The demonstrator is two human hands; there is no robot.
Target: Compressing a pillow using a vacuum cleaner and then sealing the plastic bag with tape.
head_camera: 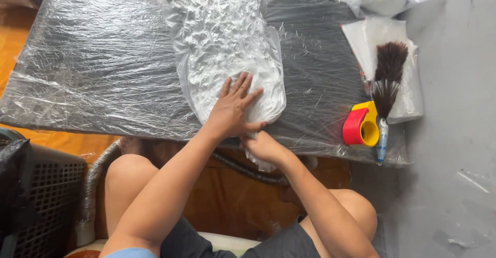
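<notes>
Right hand [264, 147] fingers (under the bag [227, 46]) hidden

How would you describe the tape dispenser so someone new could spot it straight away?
Start at the dark board wrapped in clear film and follow its near edge to the right-hand corner. The tape dispenser sits there, just left of the feather duster. It is the only bright red and yellow thing in view.

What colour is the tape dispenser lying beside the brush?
The tape dispenser is red and yellow, seen in the head view, next to the dark-bristled brush.
</notes>
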